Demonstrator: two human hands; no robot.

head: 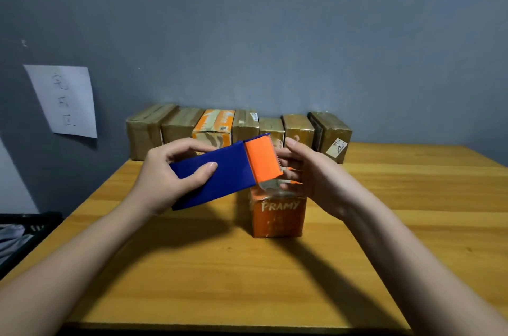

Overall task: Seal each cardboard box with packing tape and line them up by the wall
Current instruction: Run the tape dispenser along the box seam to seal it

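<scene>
The left hand [167,179] clenches the blue and orange plastic tape dispenser [225,170] above the small orange cardboard box [277,217] at the counter [220,267] centre, while the right hand [310,170] fingers at 3 o'clock pinch the clear tape end [270,184], which may wrinkle or stick to itself if pulled crookedly.

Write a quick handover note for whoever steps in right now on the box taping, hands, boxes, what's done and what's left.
Left hand grips the blue and orange tape dispenser, held just above the orange box.
Right hand is at the dispenser's cutter end, fingers on the tape end; the grip itself is hidden.
The orange box stands mid-table, with tape over its top.
Done: seven boxes lined up by the wall.
Left: finish taping the orange box and add it to the row.
</scene>
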